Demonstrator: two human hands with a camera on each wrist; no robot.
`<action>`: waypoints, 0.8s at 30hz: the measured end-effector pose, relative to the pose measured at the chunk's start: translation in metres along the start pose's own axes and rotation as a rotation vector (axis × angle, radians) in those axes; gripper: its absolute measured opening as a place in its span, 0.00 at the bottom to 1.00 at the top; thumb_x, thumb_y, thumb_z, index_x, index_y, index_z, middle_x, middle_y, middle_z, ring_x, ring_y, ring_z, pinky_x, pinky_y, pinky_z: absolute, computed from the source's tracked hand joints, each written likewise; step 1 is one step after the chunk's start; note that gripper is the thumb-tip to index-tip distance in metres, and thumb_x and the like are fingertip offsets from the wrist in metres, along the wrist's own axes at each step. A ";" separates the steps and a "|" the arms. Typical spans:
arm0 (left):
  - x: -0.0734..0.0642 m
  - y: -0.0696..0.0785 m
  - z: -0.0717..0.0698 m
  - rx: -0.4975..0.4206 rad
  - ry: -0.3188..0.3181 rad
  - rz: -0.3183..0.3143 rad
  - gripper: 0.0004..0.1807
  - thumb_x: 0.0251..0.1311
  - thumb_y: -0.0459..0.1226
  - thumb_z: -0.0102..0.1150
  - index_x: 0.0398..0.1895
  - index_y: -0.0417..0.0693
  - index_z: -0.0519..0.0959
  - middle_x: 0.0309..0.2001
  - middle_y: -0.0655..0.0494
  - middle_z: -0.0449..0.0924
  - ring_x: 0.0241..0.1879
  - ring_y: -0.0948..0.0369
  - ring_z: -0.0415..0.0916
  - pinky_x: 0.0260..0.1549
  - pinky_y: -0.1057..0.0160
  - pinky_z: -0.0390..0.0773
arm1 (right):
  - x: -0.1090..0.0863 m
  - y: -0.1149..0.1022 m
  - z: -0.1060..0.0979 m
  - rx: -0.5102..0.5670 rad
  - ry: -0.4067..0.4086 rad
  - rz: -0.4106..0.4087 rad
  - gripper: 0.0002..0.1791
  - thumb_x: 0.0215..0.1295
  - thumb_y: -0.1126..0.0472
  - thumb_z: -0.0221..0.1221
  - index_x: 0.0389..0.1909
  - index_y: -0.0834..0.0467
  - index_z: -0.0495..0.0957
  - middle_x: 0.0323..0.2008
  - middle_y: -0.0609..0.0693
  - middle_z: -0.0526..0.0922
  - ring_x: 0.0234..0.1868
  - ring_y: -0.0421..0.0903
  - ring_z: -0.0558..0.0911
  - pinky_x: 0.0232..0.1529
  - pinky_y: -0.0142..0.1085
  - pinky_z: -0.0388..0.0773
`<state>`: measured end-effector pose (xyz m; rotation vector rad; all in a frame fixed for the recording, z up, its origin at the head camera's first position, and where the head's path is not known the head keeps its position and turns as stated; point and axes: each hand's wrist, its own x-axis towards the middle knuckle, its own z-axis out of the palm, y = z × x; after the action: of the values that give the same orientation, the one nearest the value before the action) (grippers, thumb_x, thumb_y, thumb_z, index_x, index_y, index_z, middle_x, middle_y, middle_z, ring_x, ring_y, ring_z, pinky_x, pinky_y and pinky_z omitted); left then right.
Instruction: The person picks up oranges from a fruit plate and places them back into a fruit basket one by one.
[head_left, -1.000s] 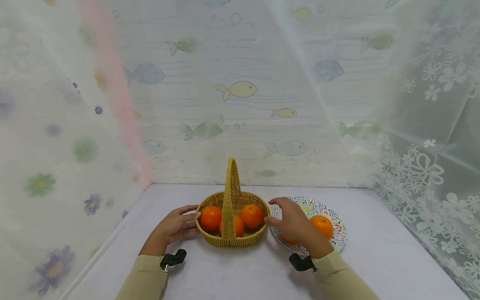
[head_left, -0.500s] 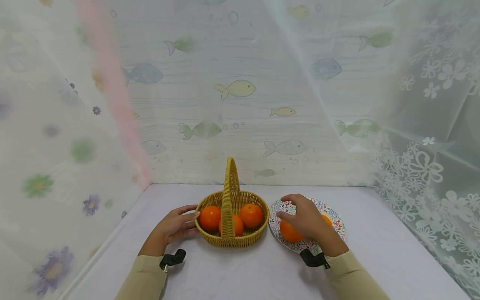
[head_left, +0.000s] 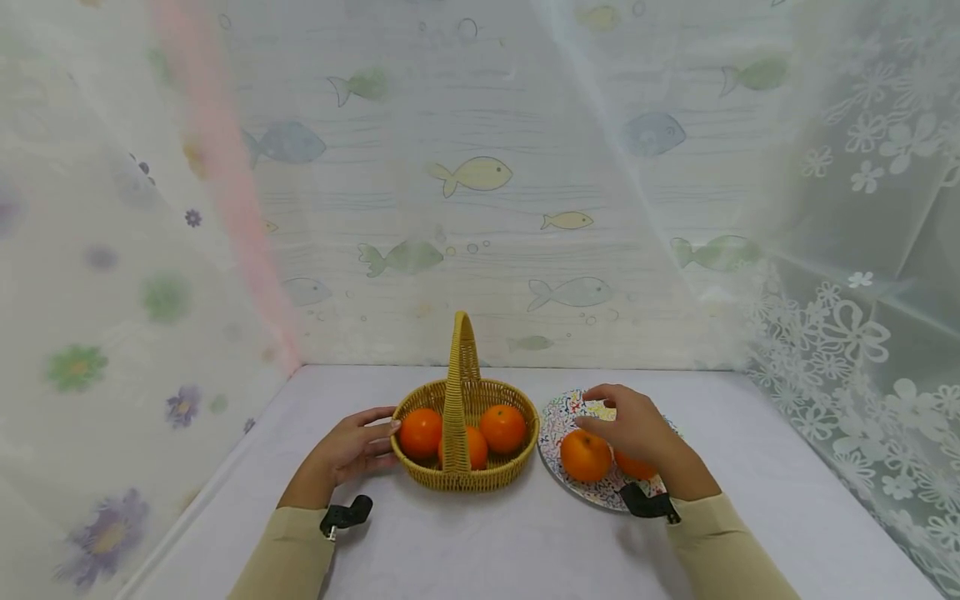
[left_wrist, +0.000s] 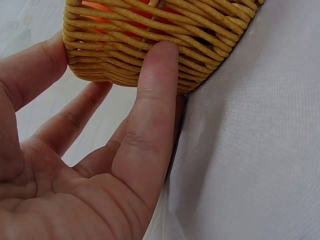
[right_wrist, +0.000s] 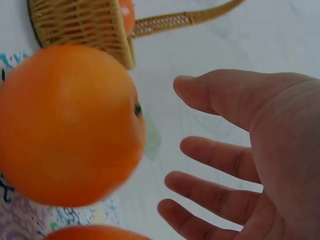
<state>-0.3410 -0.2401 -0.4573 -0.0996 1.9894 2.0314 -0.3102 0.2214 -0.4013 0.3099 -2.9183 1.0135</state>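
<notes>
A yellow wicker basket [head_left: 420,479] with a tall arched handle stands at the middle of the table, holding several oranges such as one orange [head_left: 503,429]. My left hand [head_left: 350,452] touches its left side, fingers fairly straight against the weave; in the left wrist view a finger [left_wrist: 150,105] lies flat on the wicker. To the right, a patterned plate [head_left: 553,417] carries two oranges: a near-left orange [head_left: 586,456] and another orange [head_left: 633,467] partly hidden by my right arm. My right hand [head_left: 637,427] hovers over the plate, fingers apart and holding nothing. In the right wrist view, the orange [right_wrist: 70,127] sits apart from the fingertips.
A white cloth covers the table [head_left: 465,550]. Behind it hangs a pale curtain [head_left: 480,275] printed with fish, with a floral curtain [head_left: 165,350] at the left and a lace-patterned sheet [head_left: 855,400] at the right. The basket and plate stand close together.
My right hand has moved right, from beside the basket's right rim to over the plate, uncovering the near-left orange. My left hand and the basket have stayed put.
</notes>
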 end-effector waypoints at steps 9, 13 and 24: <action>-0.001 0.000 0.001 -0.005 -0.003 -0.001 0.35 0.68 0.43 0.68 0.76 0.46 0.68 0.65 0.40 0.77 0.53 0.50 0.85 0.52 0.47 0.86 | 0.000 0.025 -0.017 0.000 -0.086 0.009 0.28 0.66 0.42 0.68 0.61 0.53 0.81 0.65 0.57 0.79 0.66 0.64 0.76 0.62 0.64 0.76; 0.000 -0.001 0.000 -0.008 -0.004 0.003 0.36 0.67 0.43 0.69 0.75 0.46 0.68 0.65 0.41 0.77 0.53 0.50 0.85 0.52 0.47 0.86 | -0.002 0.037 -0.023 0.028 -0.134 -0.001 0.29 0.65 0.43 0.69 0.62 0.55 0.81 0.66 0.60 0.78 0.67 0.67 0.75 0.62 0.65 0.76; 0.001 -0.002 0.000 -0.004 0.007 0.002 0.37 0.66 0.44 0.69 0.76 0.47 0.68 0.66 0.41 0.77 0.53 0.50 0.85 0.52 0.46 0.86 | -0.008 0.067 -0.035 0.093 -0.211 0.039 0.33 0.65 0.45 0.69 0.65 0.60 0.77 0.62 0.63 0.80 0.63 0.65 0.77 0.60 0.58 0.81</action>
<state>-0.3409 -0.2396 -0.4597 -0.1059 1.9910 2.0395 -0.3173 0.2958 -0.4157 0.3867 -3.0786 1.1948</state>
